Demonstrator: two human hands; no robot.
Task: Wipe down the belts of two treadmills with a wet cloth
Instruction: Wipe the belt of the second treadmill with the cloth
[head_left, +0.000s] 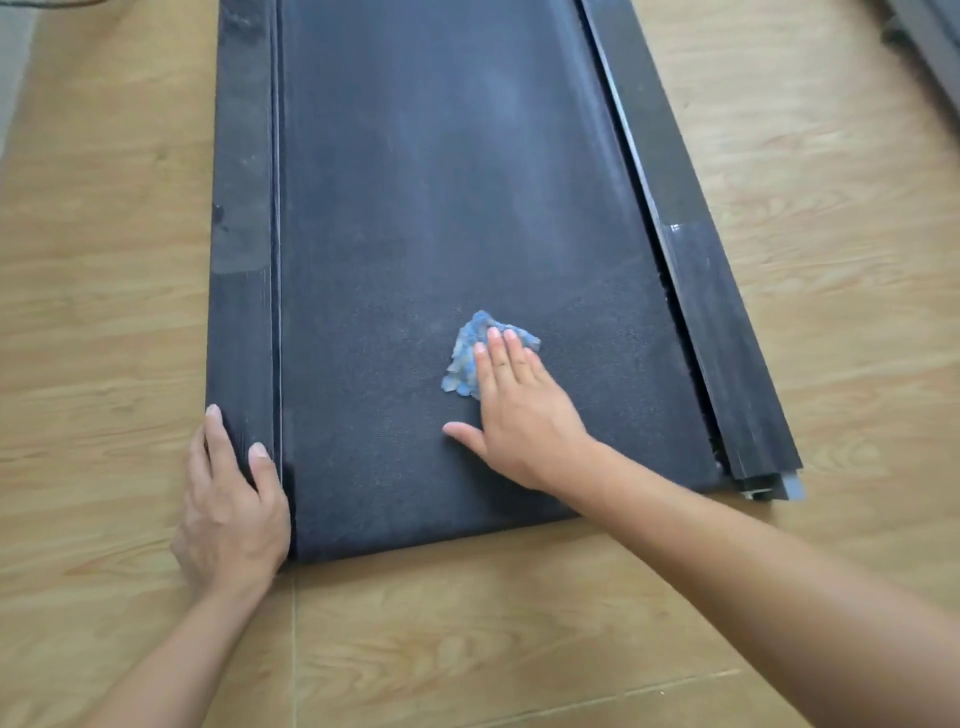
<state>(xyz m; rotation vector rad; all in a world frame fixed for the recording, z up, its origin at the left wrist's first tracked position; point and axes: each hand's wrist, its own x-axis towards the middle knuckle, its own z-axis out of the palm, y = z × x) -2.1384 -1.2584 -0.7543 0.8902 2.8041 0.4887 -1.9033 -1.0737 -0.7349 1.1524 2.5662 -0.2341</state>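
A: Where's the cloth (467, 353)?

B: Bunched up, blue and white, on the near part of the belt (441, 182), a little right of the middle.

A: Is it being held?

B: Not gripped. The right hand (519, 415) lies flat on it, fingers straight and together over its right half, thumb spread out onto the belt. My guess is that's for pressure: a flat palm pushes the damp cloth into the textured surface and lets it slide.

A: How much looks done?

B: The belt around the cloth is darker and even. Farther up it's hazy with pale streaks, so I'd judge most of the length is not yet wiped.

A: And the other hand?

B: The left hand (231, 504) rests palm-down over the near end of the left side rail (241, 260), thumb on the belt side, a finger along the outer edge, fingers fairly straight. It holds nothing loose. It reads as a brace, carrying the person's weight for the reach forward.

A: Anything round about?

B: The right side rail (691, 260) runs along the belt's other edge, and the treadmill sits straight on a wood-pattern floor (104, 260). A dark frame (924, 41) shows at the top right corner, possibly the second treadmill, but too little shows to say.
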